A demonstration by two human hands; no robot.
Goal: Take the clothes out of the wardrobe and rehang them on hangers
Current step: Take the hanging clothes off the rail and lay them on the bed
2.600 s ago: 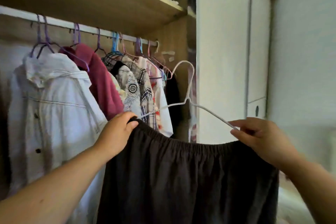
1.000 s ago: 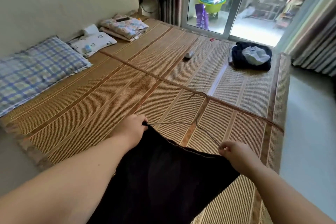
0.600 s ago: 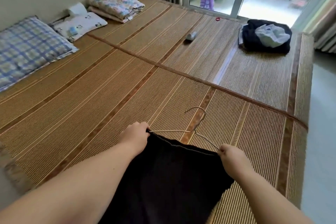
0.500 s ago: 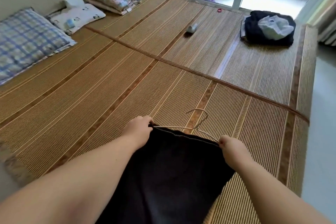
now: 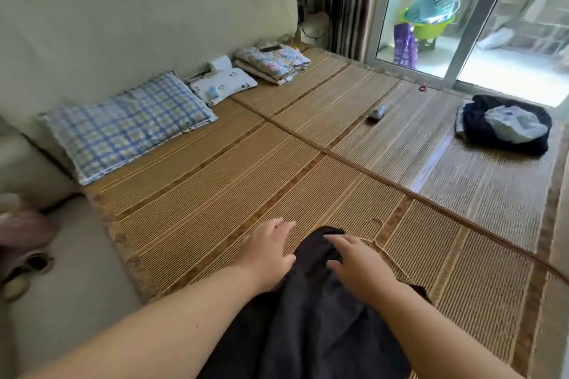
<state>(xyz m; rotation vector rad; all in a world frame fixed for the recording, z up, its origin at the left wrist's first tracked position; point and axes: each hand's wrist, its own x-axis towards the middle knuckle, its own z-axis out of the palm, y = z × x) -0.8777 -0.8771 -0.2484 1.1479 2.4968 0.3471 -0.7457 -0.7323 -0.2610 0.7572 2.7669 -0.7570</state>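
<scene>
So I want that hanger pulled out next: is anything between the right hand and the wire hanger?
Yes. The dark garment covers most of the wire hanger; only its hook and one arm show on the mat. The open right hand rests on that fabric, beside the exposed wire.

A single wide-angle view is given, taken from head height and aimed forward and down across a bed covered by a woven mat (image 5: 215,181). Both forearms are seen entering from the lower edge, close to the lens — the headboard (image 5: 147,24) is placed at upper left, the glass sliding door (image 5: 455,24) at upper right, well beyond.
</scene>
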